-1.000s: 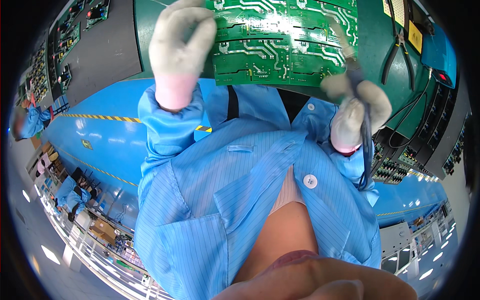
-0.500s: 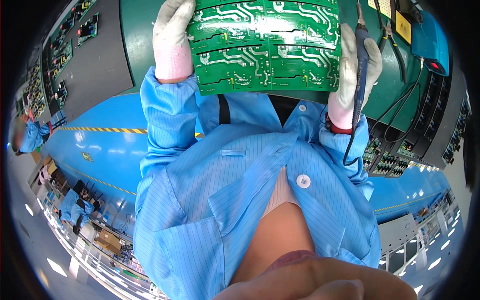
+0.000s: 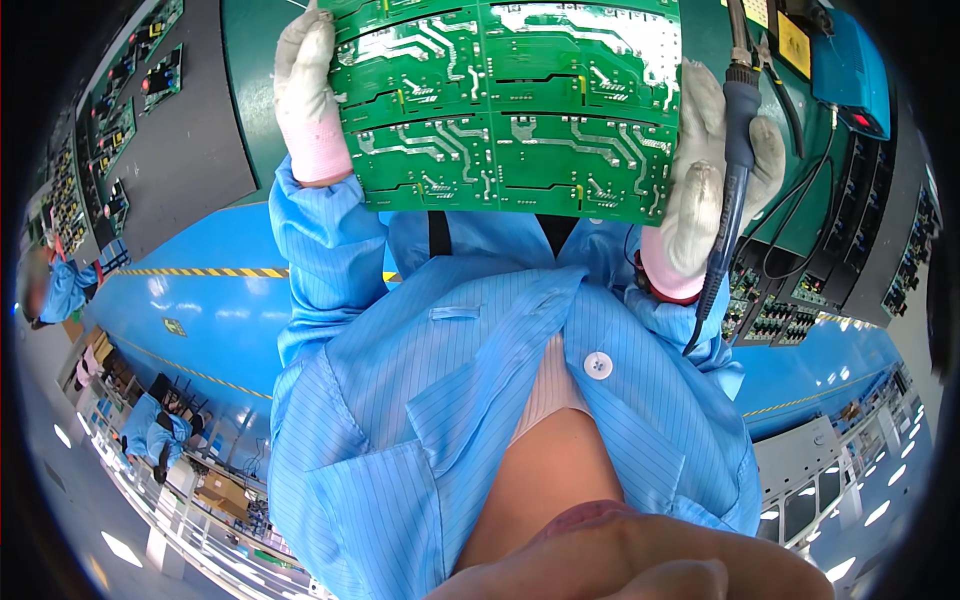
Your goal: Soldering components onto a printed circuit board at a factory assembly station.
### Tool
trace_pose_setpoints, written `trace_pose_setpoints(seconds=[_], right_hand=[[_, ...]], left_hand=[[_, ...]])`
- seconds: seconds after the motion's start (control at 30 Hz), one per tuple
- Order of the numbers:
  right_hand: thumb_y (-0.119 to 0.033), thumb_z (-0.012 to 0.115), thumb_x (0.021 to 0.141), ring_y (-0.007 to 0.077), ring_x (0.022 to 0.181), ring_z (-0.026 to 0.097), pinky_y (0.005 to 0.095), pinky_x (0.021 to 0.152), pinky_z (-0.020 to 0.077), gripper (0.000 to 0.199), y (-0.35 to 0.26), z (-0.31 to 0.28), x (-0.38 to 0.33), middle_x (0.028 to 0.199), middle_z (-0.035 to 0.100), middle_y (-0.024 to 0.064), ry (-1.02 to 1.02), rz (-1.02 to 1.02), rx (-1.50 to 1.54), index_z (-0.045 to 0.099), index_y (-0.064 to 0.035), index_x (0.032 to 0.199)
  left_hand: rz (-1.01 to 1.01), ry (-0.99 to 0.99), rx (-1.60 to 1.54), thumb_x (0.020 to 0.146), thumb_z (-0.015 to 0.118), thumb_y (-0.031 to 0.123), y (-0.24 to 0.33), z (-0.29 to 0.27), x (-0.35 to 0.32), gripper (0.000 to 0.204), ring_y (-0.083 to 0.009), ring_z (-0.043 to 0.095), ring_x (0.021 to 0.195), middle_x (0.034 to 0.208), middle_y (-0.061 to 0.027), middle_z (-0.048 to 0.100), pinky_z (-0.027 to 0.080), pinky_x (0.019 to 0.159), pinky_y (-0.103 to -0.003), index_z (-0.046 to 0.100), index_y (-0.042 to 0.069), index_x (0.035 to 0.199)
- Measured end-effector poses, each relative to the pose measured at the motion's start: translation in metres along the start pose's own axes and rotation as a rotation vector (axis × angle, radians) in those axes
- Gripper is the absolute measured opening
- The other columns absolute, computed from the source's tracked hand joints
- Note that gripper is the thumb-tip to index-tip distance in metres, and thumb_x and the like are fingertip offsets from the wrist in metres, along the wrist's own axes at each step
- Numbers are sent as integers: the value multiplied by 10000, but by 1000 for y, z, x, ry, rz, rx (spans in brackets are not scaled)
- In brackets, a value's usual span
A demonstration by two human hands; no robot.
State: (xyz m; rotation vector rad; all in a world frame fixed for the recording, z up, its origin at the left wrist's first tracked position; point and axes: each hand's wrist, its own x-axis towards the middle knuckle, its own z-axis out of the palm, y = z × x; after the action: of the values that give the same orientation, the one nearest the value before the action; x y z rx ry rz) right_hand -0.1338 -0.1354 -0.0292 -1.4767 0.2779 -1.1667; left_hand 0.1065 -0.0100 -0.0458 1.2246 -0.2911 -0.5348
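Note:
A large green circuit board panel (image 3: 487, 112), its solder side with silvery traces showing, is held up in front of my chest. White-gloved fingers of my left hand (image 3: 308, 85) grip its left edge. At the right edge, my right hand (image 3: 697, 180), gloved too, is closed with the panel's edge against its fingers. The same hand also keeps hold of a soldering iron (image 3: 738, 135) with a dark blue handle, tip pointing away past the top of the picture. Light glares off the panel's upper right part.
Pliers (image 3: 785, 95) and a blue soldering station (image 3: 848, 75) with a red light lie right on the green bench mat (image 3: 262, 60). A black cable (image 3: 800, 235) loops there. Dark trays (image 3: 195, 130) with assembled boards flank both sides. Other people (image 3: 68, 285) work far left.
The panel has come nearer and lower, shifting a little left. Both hands moved down with it, the left one outward. The soldering iron has swung slightly right and closer.

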Motion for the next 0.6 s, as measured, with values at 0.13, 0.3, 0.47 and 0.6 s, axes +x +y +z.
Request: trace_pose_setpoints(seconds=[0.13,0.3,0.47,0.6], right_hand=[[-153,506,951,497,1281,360,591,1064,281,546,-11,4,3,1327,359,398,-54,14,64,206,-174,1407],[-160,490,951,490,1289,354,587,1062,291,561,-15,12,-3,1347,324,406,-11,57,120,178,-185,1417],[-97,595,903,233,1098,545,319,908,469,618,-13,21,1,1332,389,322,109,32,334,233,-189,1396],[-83,590,903,240,1077,553,312,889,483,578,-20,16,6,1322,398,325,77,208,633,278,-180,1380]], left_hand=[[10,-48,55,972,479,228,3,-9,3,329,-134,592,926,1050,-84,612,490,818,-261,537,-12,1190],[-97,-20,-42,972,472,250,1,-3,0,334,-159,618,894,1051,-89,617,525,783,-295,532,5,1191],[-110,-46,-130,971,471,252,7,6,-3,332,-171,625,892,1058,-95,618,533,778,-305,527,10,1191],[-100,-53,-165,970,470,254,7,6,-4,331,-180,630,891,1064,-99,619,539,775,-312,524,15,1191]])
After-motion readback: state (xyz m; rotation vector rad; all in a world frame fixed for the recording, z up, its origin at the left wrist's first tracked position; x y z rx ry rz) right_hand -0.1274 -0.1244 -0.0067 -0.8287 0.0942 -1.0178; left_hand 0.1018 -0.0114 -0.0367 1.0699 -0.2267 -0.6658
